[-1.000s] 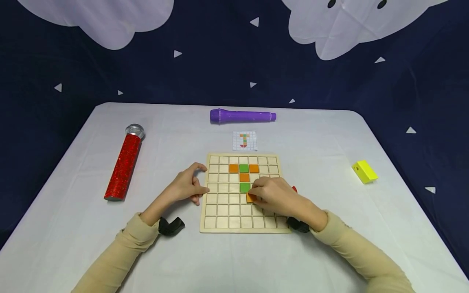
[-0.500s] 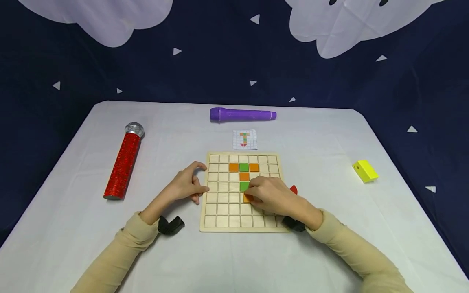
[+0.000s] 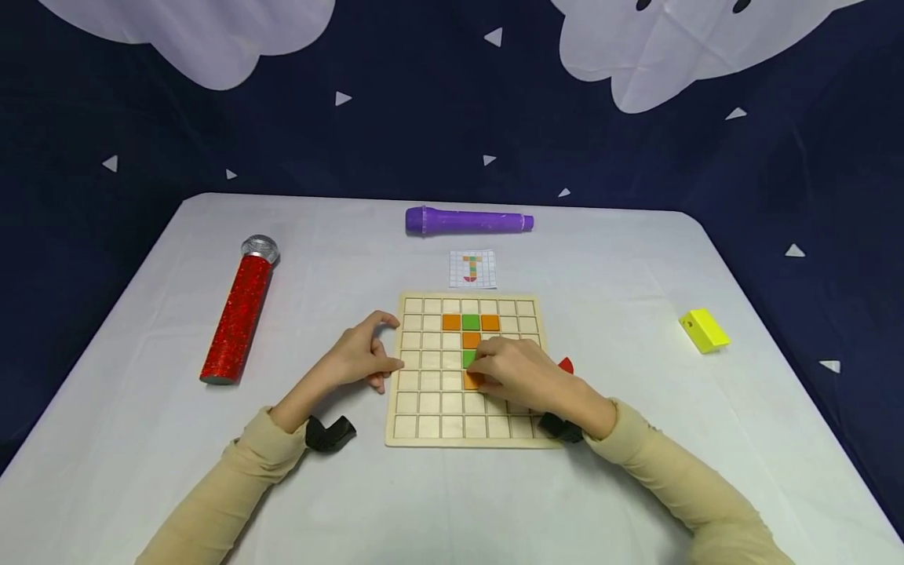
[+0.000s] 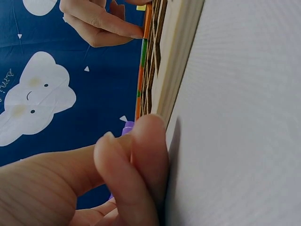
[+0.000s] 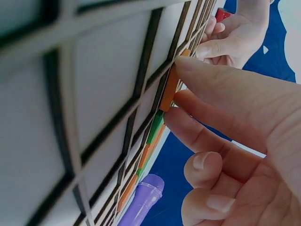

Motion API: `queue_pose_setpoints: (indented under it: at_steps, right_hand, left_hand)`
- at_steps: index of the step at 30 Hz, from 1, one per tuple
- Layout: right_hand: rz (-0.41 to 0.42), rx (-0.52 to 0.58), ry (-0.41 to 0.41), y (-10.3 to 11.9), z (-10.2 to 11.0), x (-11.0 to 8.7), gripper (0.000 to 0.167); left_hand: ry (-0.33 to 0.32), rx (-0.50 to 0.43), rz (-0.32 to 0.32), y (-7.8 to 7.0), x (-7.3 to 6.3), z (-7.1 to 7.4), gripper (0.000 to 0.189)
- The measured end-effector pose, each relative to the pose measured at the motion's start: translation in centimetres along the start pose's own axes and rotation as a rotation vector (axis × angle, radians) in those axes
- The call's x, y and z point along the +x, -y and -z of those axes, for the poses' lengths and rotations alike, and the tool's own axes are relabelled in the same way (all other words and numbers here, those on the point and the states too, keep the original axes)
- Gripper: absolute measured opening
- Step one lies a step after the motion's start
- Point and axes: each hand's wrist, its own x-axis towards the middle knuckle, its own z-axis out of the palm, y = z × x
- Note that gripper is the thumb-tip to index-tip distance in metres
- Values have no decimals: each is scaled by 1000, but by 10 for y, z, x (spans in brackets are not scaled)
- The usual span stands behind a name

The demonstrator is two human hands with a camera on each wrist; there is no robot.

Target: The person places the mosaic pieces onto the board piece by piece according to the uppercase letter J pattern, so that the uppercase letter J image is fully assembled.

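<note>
A wooden grid board [image 3: 424, 442] lies on the table between both hands. My right hand [image 3: 523, 375] pinches an orange square tile [image 5: 170, 89] between thumb and fingers, at the cell just below a green tile [image 3: 468, 359]. Above that green one is an orange tile [image 3: 472, 340], under a row of orange, green [image 3: 471, 322] and orange squares. The left hand [image 3: 353, 357] rests at the board's left edge, forefinger and thumb spread apart and touching the side. In the left wrist view, its fingertips [image 4: 149, 136] are right at the wooden edge.
A small card [image 3: 472, 269] with a coloured J-shaped pattern lies behind the board, and a purple microphone [image 3: 469, 222] behind that. A red glittery microphone [image 3: 238, 318] lies at left, a yellow block [image 3: 704, 330] at right. A red piece [image 3: 566, 366] shows beside the right hand.
My right hand has shifted slightly left with the orange tile, which now lines up under the green one. The left hand has stayed at the board's edge.
</note>
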Motion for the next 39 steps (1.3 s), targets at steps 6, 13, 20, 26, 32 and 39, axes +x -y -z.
queue_pose_setpoints:
  at_steps: [6, 13, 20, 26, 32, 39]
  right_hand:
    - [-13, 17, 5, 0, -1, 0, 15]
    - [-17, 36, 32, -1, -1, -1, 16]
    - [-15, 27, 29, -1, 1, -4, 13]
    - [8, 31, -26, -4, 4, -10, 7]
    - [-16, 5, -64, -13, 11, -23, 13]
    - [-85, -9, -50, -26, 15, -41, 21]
  left_hand:
    - [-1, 1, 2, 0, 0, 1, 61]
    - [9, 8, -7, 1, -1, 0, 61]
    - [1, 10, -8, 0, 0, -1, 61]
    - [2, 9, -14, 0, 0, 0, 61]
    - [5, 5, -12, 1, -1, 0, 61]
    - [9, 8, -3, 1, 0, 0, 61]
